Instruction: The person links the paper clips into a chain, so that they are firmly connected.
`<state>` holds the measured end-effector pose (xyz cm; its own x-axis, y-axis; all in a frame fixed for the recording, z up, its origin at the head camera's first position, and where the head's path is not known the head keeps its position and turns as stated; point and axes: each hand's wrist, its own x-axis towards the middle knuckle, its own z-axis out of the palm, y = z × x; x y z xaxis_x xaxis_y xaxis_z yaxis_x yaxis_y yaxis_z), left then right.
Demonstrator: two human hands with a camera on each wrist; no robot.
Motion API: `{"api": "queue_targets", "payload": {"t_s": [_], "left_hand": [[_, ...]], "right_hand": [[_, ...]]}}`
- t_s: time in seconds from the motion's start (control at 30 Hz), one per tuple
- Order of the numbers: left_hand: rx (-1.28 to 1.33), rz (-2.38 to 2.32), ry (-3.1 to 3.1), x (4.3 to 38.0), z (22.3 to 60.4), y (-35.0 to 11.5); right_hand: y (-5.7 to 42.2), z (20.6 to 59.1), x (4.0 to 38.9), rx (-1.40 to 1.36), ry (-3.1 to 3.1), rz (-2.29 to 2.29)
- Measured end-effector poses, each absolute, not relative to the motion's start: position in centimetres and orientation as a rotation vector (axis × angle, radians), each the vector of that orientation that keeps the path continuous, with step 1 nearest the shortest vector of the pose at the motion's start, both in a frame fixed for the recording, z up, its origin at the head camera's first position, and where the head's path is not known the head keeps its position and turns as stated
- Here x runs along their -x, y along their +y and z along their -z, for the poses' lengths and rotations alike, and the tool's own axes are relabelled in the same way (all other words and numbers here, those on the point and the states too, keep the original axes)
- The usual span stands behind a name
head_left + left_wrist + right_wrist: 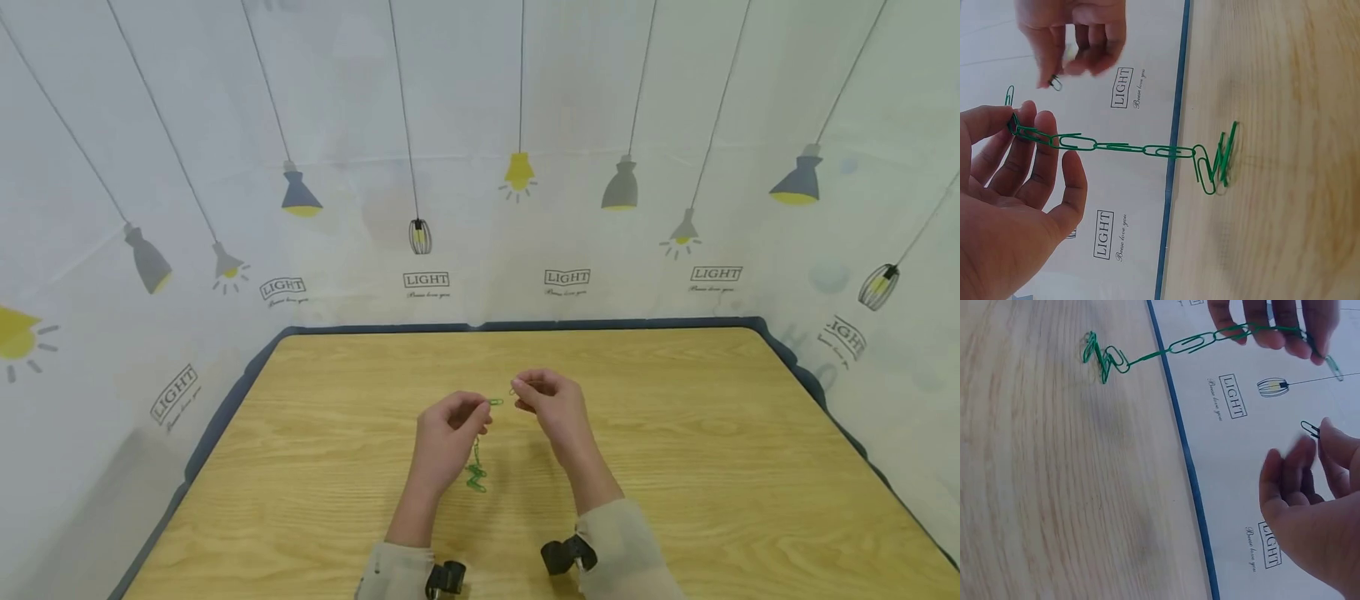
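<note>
A chain of linked green paperclips (1160,150) hangs from my left hand (446,437), whose thumb and fingertips pinch it near its top end. The topmost clip (1334,367) of the chain sticks out beyond the fingertips toward the other hand. The chain's lower clips (476,479) lie bunched on the wooden tabletop. My right hand (558,417) is a short gap away, at about the same height. Between its thumb and forefinger it pinches a single paperclip (1310,429), one looped end showing. That clip looks dark in the wrist views, and it is apart from the chain.
The wood-grain table (712,467) has a dark blue border (600,323) along its edges. Behind it and at both sides stands a pale wall covering (480,100) printed with hanging lamps. A black wrist camera (446,577) is on the left sleeve, another (567,555) on the right.
</note>
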<state>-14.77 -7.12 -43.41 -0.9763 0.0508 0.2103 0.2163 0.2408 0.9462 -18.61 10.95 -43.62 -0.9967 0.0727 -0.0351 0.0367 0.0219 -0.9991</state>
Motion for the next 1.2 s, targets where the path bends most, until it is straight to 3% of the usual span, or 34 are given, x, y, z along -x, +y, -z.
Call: {"api": "queue_targets", "payload": {"t_s": [0.4,0.8,1.2], "left_hand": [[0.270,1.857,-2.370,14.8,43.5,-7.1],[0.274,1.828,-2.381,14.8,43.3,-6.9],[0.297,1.837,-2.357,14.9,43.7,-6.8]], "right_hand": [[11.6,41.9,16.4,0.015,-1.983,-2.395],[11.0,40.1,15.0,-0.042,-2.095,-2.292],[10.0,40.6,14.5,0.004,-2.122,-2.242]]}}
